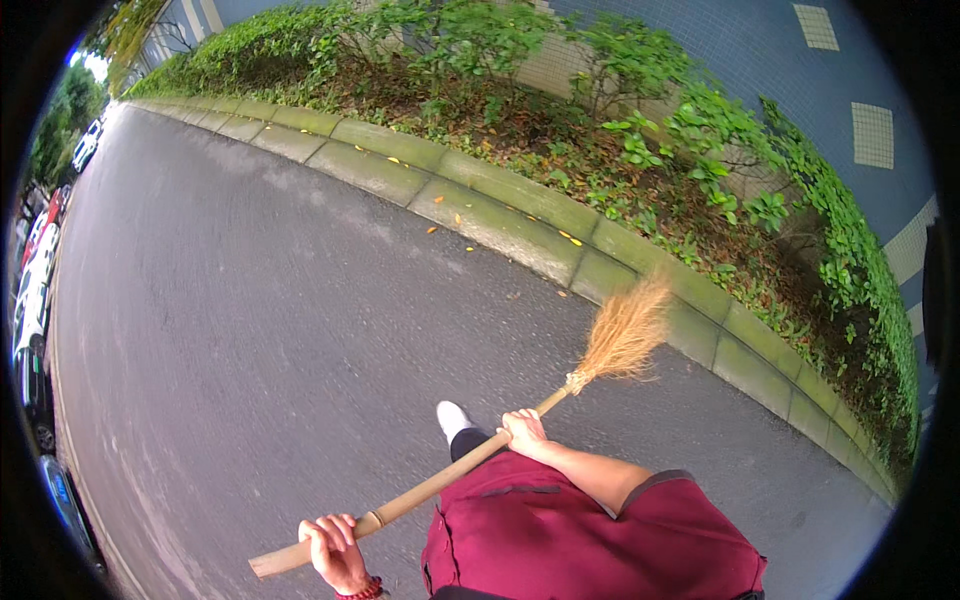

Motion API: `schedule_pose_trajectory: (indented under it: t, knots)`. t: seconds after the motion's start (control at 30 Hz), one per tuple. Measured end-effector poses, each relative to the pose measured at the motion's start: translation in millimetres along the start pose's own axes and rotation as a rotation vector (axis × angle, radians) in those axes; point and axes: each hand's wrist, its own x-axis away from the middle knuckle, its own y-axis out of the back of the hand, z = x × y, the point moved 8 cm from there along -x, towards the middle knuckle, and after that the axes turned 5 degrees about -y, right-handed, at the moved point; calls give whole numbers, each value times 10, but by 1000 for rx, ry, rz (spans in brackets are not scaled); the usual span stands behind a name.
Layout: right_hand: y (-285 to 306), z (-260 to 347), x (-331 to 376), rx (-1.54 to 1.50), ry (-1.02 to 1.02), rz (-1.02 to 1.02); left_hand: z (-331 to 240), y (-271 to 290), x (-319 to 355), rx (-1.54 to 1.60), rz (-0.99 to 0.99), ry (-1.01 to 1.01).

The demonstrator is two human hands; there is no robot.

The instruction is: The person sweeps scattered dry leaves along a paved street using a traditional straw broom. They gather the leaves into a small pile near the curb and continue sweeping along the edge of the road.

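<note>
Left grip (pixel 335 552) and right grip (pixel 525 432) clasp a pale-handled tan straw broom (pixel 440 481); low strokes would best suit the far green-stained stone kerb (pixel 605 275).

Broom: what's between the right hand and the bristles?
Head view: between the right hand and the bristles lie a short stretch of bare handle, then a pale binding.

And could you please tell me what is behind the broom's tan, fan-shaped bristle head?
Around the edges of the tan bristle head, the long green-grey kerb and dark grey asphalt road show; what it directly covers cannot be seen.
</note>
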Motion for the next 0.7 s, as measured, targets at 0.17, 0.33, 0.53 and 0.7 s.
schedule_pose_trajectory:
  t: [0.17,0.33,0.53,0.7]
  knots:
    - [-388,1194,-2198,79,153,-104,-94,911,-1816,-19,-145,-86]
    - [-1036,3107,-4355,32,407,43,-818,1504,-3431,-77,-524,-203]
    - [-1079,5772,-5963,-78,603,-58,-1892,3193,-5050,-169,-731,-489]
    - [-1384,7037,-6639,-173,530,-114,-2560,4669,-6616,-91,-933,-555]
